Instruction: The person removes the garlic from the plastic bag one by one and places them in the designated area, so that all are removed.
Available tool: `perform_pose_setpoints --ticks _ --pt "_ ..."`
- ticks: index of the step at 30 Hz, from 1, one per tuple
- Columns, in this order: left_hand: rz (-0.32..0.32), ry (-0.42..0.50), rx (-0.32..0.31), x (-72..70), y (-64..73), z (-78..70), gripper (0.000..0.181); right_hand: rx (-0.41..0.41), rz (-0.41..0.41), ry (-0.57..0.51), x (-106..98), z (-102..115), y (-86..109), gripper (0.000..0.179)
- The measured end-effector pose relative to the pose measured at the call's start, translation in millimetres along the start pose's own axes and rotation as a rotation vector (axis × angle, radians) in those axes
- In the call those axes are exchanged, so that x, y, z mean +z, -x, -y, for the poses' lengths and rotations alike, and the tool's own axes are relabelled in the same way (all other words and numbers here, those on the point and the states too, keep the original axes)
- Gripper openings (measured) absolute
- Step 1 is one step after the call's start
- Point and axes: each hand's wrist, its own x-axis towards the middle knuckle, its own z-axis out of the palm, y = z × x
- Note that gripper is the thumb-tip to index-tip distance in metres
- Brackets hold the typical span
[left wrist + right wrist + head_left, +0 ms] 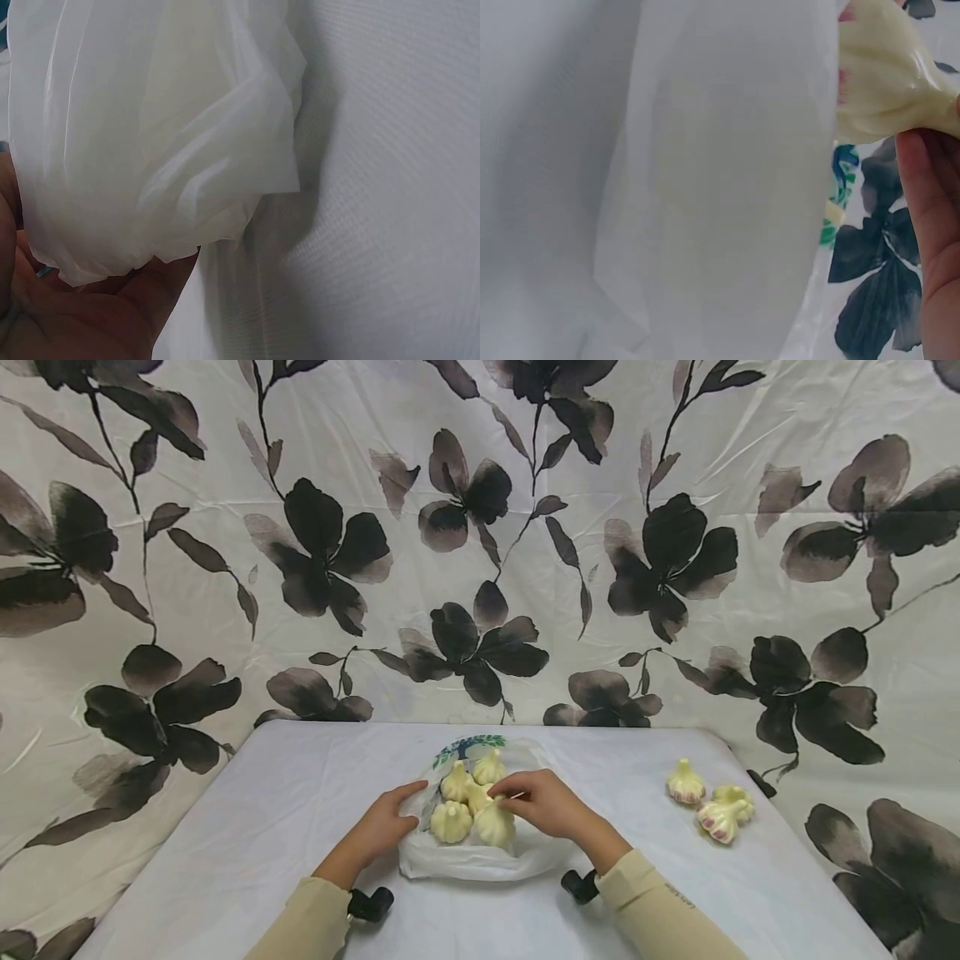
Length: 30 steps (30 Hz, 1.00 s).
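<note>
One garlic bulb (495,827) hangs below the nearer right hand (546,802), fingers pinching its upright stem; left hand (381,828) at the bag (480,867), grip unclear.

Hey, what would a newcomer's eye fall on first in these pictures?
Likely the large dark flowers on the pale backdrop behind the table. Next, the white plastic bag of garlic bulbs on the table, with the left hand at its edge and the right hand pinching one bulb by its stem. More bulbs lie apart on the table's right side.
</note>
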Motion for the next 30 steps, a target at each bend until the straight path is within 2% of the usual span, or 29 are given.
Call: perform_pose_setpoints --ticks 11,24,30 --pt "0.003 0.006 0.009 0.3 0.2 -1.4 0.067 -0.002 -0.071 0.033 -19.7 -4.5 5.7 0.023" --pt "0.010 -0.016 -0.011 0.4 2.2 -1.3 0.066 0.047 -0.136 0.036 -41.9 -17.2 20.0 0.024" --pt "0.006 -0.015 0.008 -0.6 3.2 -3.4 0.066 0.072 -0.176 0.060 -54.3 -23.1 28.5 0.025"
